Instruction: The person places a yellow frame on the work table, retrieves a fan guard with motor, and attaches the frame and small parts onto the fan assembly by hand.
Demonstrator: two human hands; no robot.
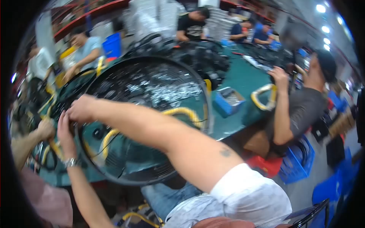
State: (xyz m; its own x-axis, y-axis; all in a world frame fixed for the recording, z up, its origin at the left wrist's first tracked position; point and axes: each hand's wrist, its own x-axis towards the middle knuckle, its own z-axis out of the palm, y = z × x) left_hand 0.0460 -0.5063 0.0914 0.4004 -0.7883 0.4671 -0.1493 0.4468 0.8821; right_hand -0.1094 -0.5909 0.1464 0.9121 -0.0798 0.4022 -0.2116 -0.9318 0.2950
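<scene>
A large round black ring (208, 110), fine black lines running across it like a fan guard, takes up the middle of the head view. At its left rim my right hand (83, 108) is closed; what lies in the fingers is hidden. Just below it my left hand (65, 131), with a metal band on the wrist, holds its fingers stretched upward near the right hand's fingertips. Yellow curved tubing (186, 111) shows within the ring, partly behind my right forearm. Small shiny bits (167, 91) are spread beneath the ring. Motion blurs both hands.
Another person's hand (46, 128) is close at the left. A blue box (229, 102) stands on the green table (243, 70). At right, a person in a dark shirt (304, 108) works beside a yellow-edged loop (262, 97). Black parts (197, 57) are heaped behind; a blue crate (298, 161) sits below.
</scene>
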